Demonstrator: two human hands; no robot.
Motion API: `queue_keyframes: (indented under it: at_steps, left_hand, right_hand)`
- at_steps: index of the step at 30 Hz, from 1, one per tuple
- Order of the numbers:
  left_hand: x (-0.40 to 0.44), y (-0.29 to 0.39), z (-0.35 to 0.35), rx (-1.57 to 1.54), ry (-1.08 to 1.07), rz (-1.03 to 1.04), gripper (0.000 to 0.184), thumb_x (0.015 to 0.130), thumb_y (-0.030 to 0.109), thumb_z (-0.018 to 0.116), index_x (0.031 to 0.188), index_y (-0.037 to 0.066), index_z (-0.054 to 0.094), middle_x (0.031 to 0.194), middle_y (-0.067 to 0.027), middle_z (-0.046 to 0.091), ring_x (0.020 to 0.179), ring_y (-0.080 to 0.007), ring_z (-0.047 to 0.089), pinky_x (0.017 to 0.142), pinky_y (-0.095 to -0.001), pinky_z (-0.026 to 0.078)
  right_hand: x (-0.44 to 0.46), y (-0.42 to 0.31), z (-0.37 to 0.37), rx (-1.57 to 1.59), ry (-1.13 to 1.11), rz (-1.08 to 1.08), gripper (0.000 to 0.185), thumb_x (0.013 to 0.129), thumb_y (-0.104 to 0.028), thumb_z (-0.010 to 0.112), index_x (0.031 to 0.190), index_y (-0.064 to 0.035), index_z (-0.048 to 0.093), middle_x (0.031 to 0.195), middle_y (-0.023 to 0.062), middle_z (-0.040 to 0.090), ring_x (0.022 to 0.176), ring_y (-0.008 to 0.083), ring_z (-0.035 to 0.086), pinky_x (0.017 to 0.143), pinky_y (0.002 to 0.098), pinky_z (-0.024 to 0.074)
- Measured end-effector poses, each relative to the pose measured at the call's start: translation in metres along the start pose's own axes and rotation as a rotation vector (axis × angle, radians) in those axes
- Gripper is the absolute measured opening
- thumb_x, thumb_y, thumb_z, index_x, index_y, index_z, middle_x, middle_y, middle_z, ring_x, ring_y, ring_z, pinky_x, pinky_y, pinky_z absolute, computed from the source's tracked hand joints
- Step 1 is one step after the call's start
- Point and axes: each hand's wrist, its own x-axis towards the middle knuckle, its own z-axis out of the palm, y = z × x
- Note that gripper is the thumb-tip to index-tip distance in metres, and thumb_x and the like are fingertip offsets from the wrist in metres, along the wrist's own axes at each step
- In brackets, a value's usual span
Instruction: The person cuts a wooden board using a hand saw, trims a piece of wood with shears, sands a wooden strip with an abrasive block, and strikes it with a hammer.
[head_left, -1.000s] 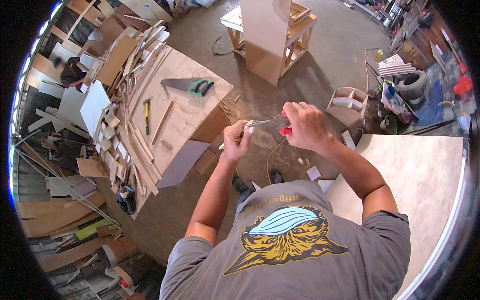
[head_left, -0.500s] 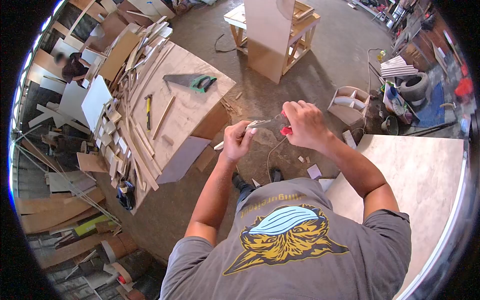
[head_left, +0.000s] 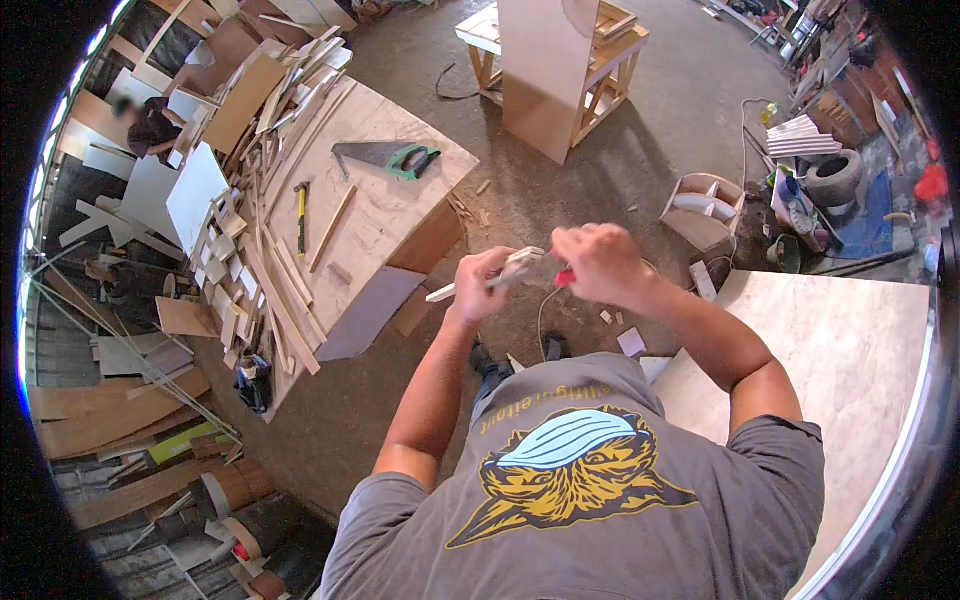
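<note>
My left hand (head_left: 480, 284) is closed around a thin strip of pale wood (head_left: 440, 294), whose ends stick out on both sides of the fist. Just to its right, my right hand (head_left: 605, 264) grips a small red-handled tool (head_left: 565, 277). Most of that tool is hidden by my fingers and blurred, so its kind is unclear. Both hands are raised close together in front of my chest, above the concrete floor.
A wooden worktable (head_left: 400, 135) at left bears a handsaw (head_left: 400, 158), a hammer (head_left: 302, 218) and piled wood offcuts (head_left: 240, 240). Ahead stands a tall board (head_left: 545, 80) against a wooden stand. A large pale panel (head_left: 810, 370) lies at right. Another person (head_left: 152, 128) is at far left.
My right hand has shifted slightly left and down, closer to my left hand. The wood strip has tilted, and more of it shows left of my fist. The red tool shows less.
</note>
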Motion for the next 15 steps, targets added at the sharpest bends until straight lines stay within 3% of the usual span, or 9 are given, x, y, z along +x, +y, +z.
queue_keyframes:
  at_steps: [1, 2, 5, 6, 9, 10, 13, 15]
  left_hand:
    - [0.004, 0.002, 0.002, 0.029, -0.012, 0.066, 0.015, 0.097, 0.016, 0.068, 0.097, 0.001, 0.070, 0.066, -0.0123, 0.056, 0.056, -0.0159, 0.057, 0.054, -0.0305, 0.045]
    - [0.005, 0.003, 0.006, -0.013, 0.005, -0.007, 0.019, 0.099, 0.019, 0.068, 0.097, 0.000, 0.070, 0.067, -0.0071, 0.057, 0.058, -0.0121, 0.054, 0.055, -0.0303, 0.044]
    - [0.009, 0.009, 0.002, -0.189, 0.093, -0.221, 0.023, 0.104, 0.018, 0.062, 0.095, -0.003, 0.068, 0.074, 0.0024, 0.058, 0.064, -0.0069, 0.049, 0.056, -0.0261, 0.040]
    - [0.005, 0.005, 0.002, -0.312, 0.117, -0.299, 0.026, 0.105, 0.021, 0.063, 0.099, -0.004, 0.068, 0.073, 0.0048, 0.056, 0.069, -0.0038, 0.048, 0.059, -0.0253, 0.041]
    - [-0.001, -0.004, 0.000, -0.305, 0.128, -0.336, 0.025, 0.105, 0.020, 0.063, 0.099, -0.004, 0.067, 0.073, 0.0039, 0.055, 0.069, -0.0035, 0.047, 0.059, -0.0238, 0.040]
    - [0.000, -0.005, -0.003, -0.284, 0.109, -0.333, 0.025, 0.105, 0.020, 0.063, 0.099, -0.004, 0.067, 0.073, 0.0041, 0.055, 0.069, -0.0037, 0.046, 0.060, -0.0238, 0.040]
    - [-0.001, -0.004, -0.001, -0.266, 0.094, -0.316, 0.026, 0.105, 0.021, 0.063, 0.098, -0.003, 0.067, 0.072, 0.0043, 0.054, 0.069, -0.0041, 0.046, 0.060, -0.0239, 0.040]
    - [0.000, -0.001, 0.002, -0.291, 0.121, -0.284, 0.026, 0.105, 0.022, 0.063, 0.097, -0.003, 0.067, 0.071, 0.0041, 0.054, 0.068, -0.0044, 0.046, 0.060, -0.0240, 0.039]
  right_hand:
    - [0.000, -0.008, 0.000, 0.006, -0.003, -0.061, 0.039, 0.074, -0.026, 0.082, 0.101, -0.0101, 0.059, 0.091, 0.0127, 0.069, 0.090, 0.0328, 0.070, 0.080, 0.0440, 0.0545]
    - [0.002, -0.011, -0.001, 0.036, 0.103, -0.070, 0.040, 0.074, -0.024, 0.082, 0.103, -0.0093, 0.060, 0.092, 0.0124, 0.069, 0.090, 0.0330, 0.069, 0.080, 0.0453, 0.0538]
    - [0.009, 0.009, -0.021, 0.247, 0.356, 0.131, 0.040, 0.074, -0.021, 0.082, 0.104, -0.0087, 0.059, 0.091, 0.0124, 0.068, 0.091, 0.0337, 0.068, 0.079, 0.0466, 0.0527]
    - [0.007, 0.018, -0.025, 0.363, 0.329, 0.351, 0.039, 0.074, -0.018, 0.082, 0.105, -0.0081, 0.059, 0.092, 0.0121, 0.067, 0.092, 0.0350, 0.067, 0.079, 0.0479, 0.0517]
    - [-0.007, 0.027, -0.014, 0.168, 0.178, 0.298, 0.037, 0.074, -0.009, 0.075, 0.106, -0.0069, 0.057, 0.088, 0.0113, 0.064, 0.087, 0.0338, 0.065, 0.078, 0.0459, 0.0523]
    - [-0.009, 0.026, -0.010, 0.287, 0.105, 0.403, 0.037, 0.074, -0.011, 0.077, 0.106, -0.0071, 0.057, 0.090, 0.0108, 0.065, 0.091, 0.0335, 0.065, 0.080, 0.0459, 0.0519]
    - [-0.008, 0.015, -0.009, 0.202, 0.171, 0.270, 0.038, 0.076, -0.021, 0.081, 0.104, -0.0085, 0.059, 0.095, 0.0107, 0.067, 0.095, 0.0335, 0.065, 0.081, 0.0475, 0.0502]
    - [-0.005, 0.006, -0.015, 0.233, 0.142, 0.246, 0.038, 0.075, -0.019, 0.081, 0.104, -0.0087, 0.058, 0.095, 0.0101, 0.066, 0.095, 0.0327, 0.065, 0.083, 0.0461, 0.0497]
